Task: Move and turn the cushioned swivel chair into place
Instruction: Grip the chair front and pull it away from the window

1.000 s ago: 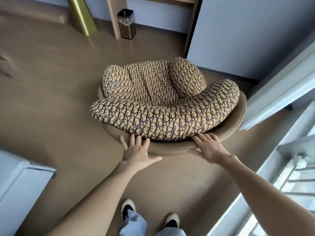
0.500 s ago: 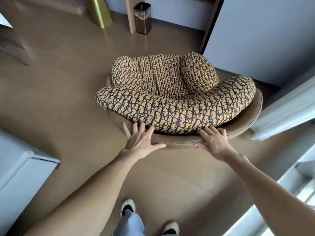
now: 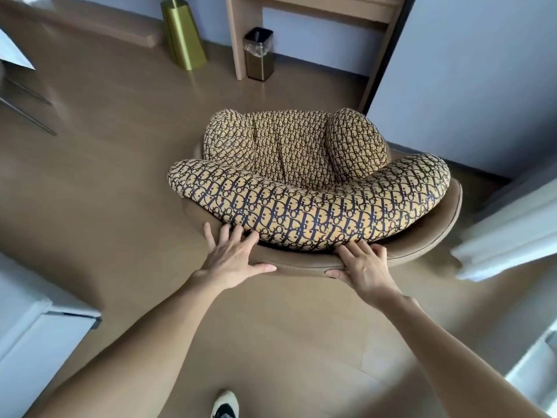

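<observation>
While both arms reach forward, the cushioned swivel chair point(image 3: 313, 188) stands on the brown floor point(image 3: 105, 176) directly ahead of the person, its patterned back cushion point(image 3: 316, 212) curving along the near edge and the seat facing away. Its tan shell rim point(image 3: 422, 248) runs beneath that cushion, nearest the hands. Left hand point(image 3: 233, 260): palm flat on the rim at the chair's near-left, fingers spread and pointing up against the cushion's underside, thumb lying along the rim; pressing, not wrapped around anything. Right hand point(image 3: 363, 268): set on the rim just right of centre, fingers over the top edge touching the cushion, thumb hooked under the rim, a loose clasp on the shell. The two hands sit apart along the same near edge. Beyond the chair: a small metal waste bin point(image 3: 258, 54) beside a wooden desk leg point(image 3: 235, 34), and a gold tapered stand point(image 3: 184, 37) further left. One shoe point(image 3: 224, 405) shows at the bottom.
</observation>
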Tool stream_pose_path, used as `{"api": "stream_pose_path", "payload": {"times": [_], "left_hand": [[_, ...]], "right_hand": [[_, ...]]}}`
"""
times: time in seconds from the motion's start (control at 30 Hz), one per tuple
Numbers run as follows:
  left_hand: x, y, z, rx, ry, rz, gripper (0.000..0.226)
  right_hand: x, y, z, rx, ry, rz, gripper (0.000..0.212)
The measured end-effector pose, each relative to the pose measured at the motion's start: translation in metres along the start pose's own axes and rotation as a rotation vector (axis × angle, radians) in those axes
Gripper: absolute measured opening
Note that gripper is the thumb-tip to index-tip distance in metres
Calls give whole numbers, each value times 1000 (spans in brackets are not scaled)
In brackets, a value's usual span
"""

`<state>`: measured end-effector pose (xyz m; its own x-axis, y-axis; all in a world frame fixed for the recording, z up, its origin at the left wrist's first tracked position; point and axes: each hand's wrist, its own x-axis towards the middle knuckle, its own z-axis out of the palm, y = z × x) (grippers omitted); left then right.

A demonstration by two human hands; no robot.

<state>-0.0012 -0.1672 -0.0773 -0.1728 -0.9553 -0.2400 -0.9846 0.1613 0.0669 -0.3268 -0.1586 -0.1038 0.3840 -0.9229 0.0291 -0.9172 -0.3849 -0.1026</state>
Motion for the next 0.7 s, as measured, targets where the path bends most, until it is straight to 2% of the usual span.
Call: {"api": "stream_pose_path", "payload": {"times": [0.37,0.7], "left_hand": [[75,-18,-18,-61,-115,-18,85],[139,-61,-31,-41,-99,22,92]], "right_hand": [[72,29,4,-4,-69,0,77],[134,17,3,-6,-52,31,71]]}}
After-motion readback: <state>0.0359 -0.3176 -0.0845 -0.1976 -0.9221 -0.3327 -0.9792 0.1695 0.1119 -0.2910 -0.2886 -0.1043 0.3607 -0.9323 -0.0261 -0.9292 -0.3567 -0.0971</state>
